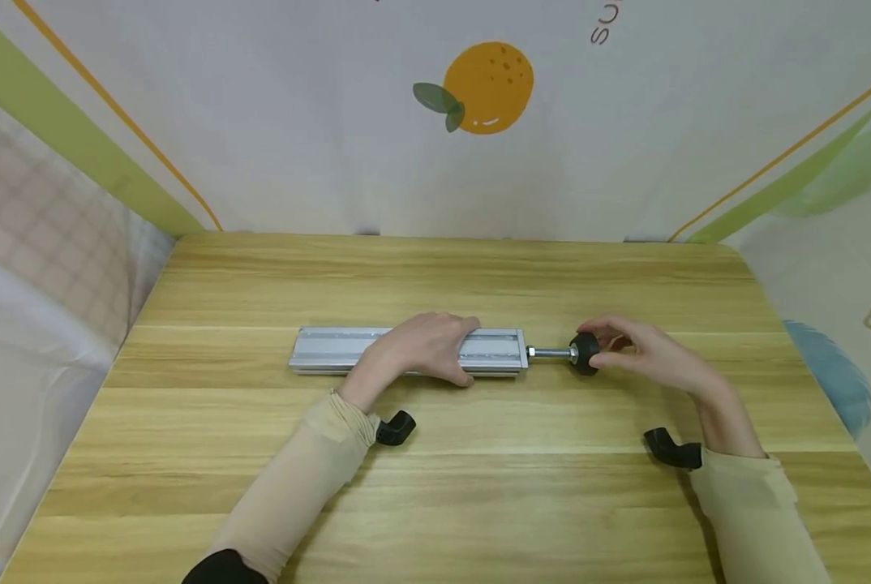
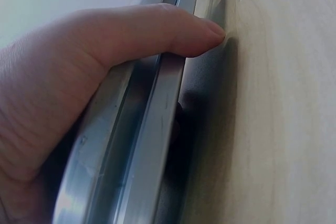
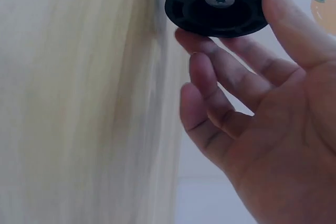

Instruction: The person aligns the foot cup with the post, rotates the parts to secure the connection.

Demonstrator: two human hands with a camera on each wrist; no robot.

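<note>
- Knob [image 1: 585, 353]: black disc on the right end of a threaded rod [image 1: 550, 353], lying just right of mid-table [image 1: 435, 487].
- Right hand [image 1: 647, 353]: right of the knob, thumb and index finger curled onto its rim; the wrist view shows the remaining fingers [image 3: 210, 98] loosely bent beneath it.
- Left hand [image 1: 424, 349]: laid over the rail [image 1: 333, 349], thumb [image 2: 152, 30] wrapped over the near edge, pressing it down.
- Axis: rail, rod and knob run in one line, left to right; the right hand is nearer the knob.
</note>
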